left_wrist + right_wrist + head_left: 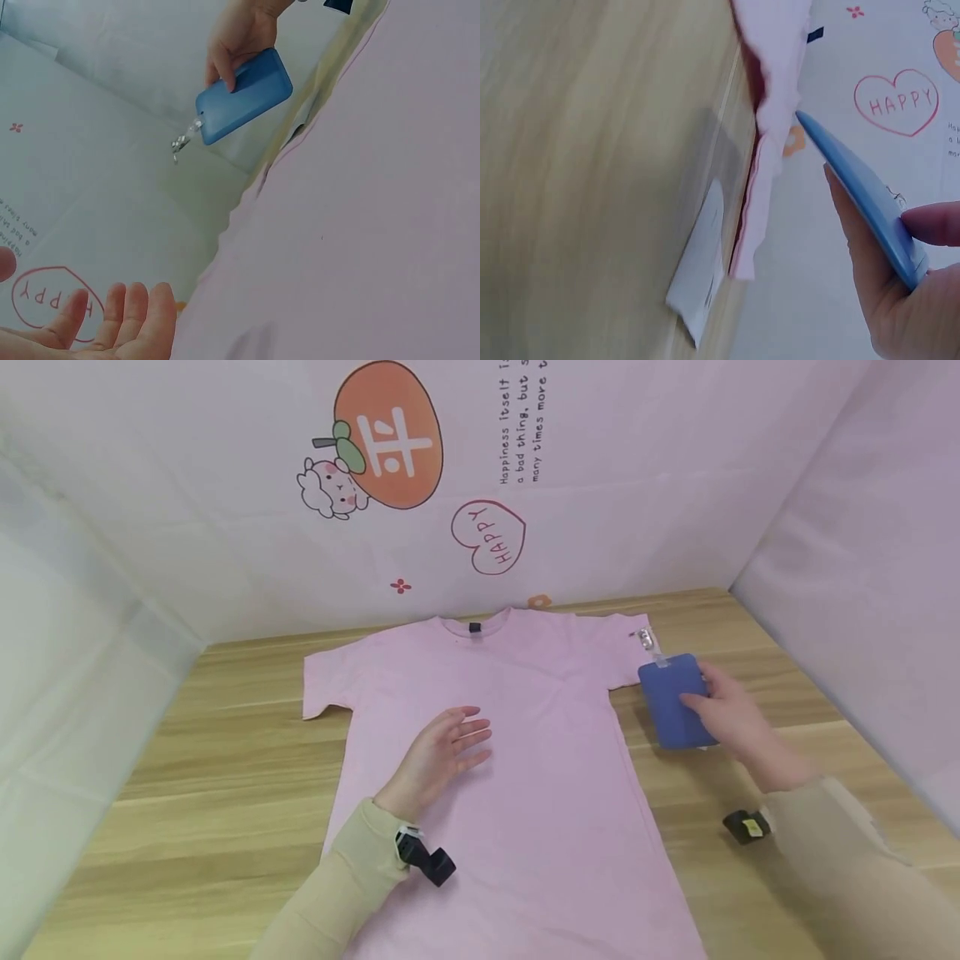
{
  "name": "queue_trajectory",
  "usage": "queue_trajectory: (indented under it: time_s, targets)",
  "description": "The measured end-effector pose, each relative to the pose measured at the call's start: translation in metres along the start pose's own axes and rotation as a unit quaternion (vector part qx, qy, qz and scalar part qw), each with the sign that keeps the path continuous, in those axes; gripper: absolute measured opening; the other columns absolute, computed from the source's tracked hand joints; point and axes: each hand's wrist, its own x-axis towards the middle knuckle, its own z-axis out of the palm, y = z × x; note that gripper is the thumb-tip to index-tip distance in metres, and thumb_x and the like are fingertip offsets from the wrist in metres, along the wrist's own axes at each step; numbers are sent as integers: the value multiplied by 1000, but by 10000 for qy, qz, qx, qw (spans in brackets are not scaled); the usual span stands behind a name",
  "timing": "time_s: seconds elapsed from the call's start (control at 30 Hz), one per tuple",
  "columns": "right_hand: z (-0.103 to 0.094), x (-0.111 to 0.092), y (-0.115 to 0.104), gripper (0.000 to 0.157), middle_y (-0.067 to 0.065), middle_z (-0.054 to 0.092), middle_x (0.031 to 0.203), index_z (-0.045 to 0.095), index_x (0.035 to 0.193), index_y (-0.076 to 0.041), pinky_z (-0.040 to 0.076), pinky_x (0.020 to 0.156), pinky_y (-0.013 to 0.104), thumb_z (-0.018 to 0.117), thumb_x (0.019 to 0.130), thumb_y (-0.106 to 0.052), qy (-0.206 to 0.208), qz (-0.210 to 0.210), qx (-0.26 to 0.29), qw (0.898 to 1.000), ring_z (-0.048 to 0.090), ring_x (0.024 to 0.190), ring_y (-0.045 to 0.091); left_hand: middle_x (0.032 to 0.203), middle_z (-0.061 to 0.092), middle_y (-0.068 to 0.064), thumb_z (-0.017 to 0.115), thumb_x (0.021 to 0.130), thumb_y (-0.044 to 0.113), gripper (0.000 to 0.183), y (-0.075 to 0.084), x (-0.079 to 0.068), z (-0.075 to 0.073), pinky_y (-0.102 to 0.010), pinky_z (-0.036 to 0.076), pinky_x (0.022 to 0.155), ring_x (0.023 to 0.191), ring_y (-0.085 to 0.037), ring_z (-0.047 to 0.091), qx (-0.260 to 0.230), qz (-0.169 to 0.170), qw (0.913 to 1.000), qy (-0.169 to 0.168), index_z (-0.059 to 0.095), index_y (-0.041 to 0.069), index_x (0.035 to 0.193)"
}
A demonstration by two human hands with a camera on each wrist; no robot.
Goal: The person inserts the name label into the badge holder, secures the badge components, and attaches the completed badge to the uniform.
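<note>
A pink short-sleeved T-shirt lies spread on the wooden table, its collar toward the back wall. My right hand pinches a blue badge holder between thumb and fingers, raised beside the shirt's right-hand sleeve. From the holder's top end a metal clip hangs by a clear strap, overlapping the sleeve in the head view. Above the middle of the shirt, my left hand holds nothing, its fingers loosely extended. The right wrist view shows the blue holder nearly edge-on, thumb on one face and fingers behind.
On the table by the sleeve lies a white piece of paper or card, mostly hidden by the holder in the head view. White printed cloth forms the back wall, with plain cloth on both sides. Wooden tabletop extends left of the shirt.
</note>
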Motion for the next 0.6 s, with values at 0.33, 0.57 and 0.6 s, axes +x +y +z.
queue_trajectory:
  time_s: [0.33,0.57,0.6]
  targets:
    - [30,2,-18,56,38,26,144,10,146,9,39,98,57,35,99,-7,-386,75,725,9966,33,128,47,123,52,-15,47,93,27,44,-6,4,-4,-47,42,102,114,-24,53,64,373,9981,-481,42,0,128]
    - [53,3,-30,53,37,28,143,16,144,9,36,102,59,37,98,-4,-610,-42,1105,9920,34,129,49,125,50,-19,43,95,25,47,-4,2,4,-49,37,106,117,-27,51,248,330,9985,-367,37,-5,130]
    - [56,3,-32,53,37,27,144,16,144,9,35,102,60,38,97,-4,-643,-60,1173,9910,34,130,49,127,48,-21,40,96,22,45,-3,3,6,-49,36,107,119,-28,49,260,291,9988,-296,36,-6,130]
